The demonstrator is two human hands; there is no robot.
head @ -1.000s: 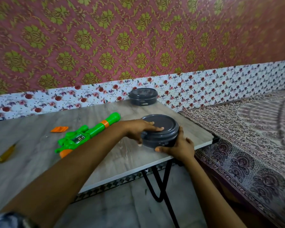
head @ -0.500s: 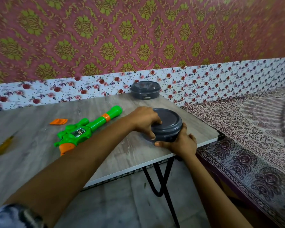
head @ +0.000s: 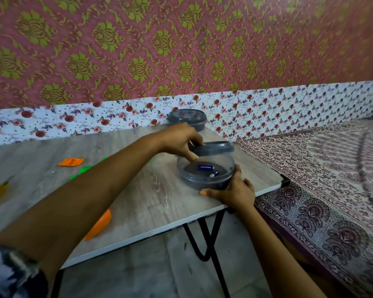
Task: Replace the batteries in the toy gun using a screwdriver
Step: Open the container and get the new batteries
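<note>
left hand [head: 179, 140] pinches lid [head: 215, 147] just above tub [head: 202, 181] | right hand [head: 233, 192] curls round tub wall | batteries [head: 205, 167] loose inside, probably light and slick, pinch mid-body | toy gun [head: 85, 169] on table [head: 138, 190], mostly hidden

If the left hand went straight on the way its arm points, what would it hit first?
Probably the floral wall strip behind the table; the left hand, gripping the lid, might clip the far container first. Depth is unclear.
</note>
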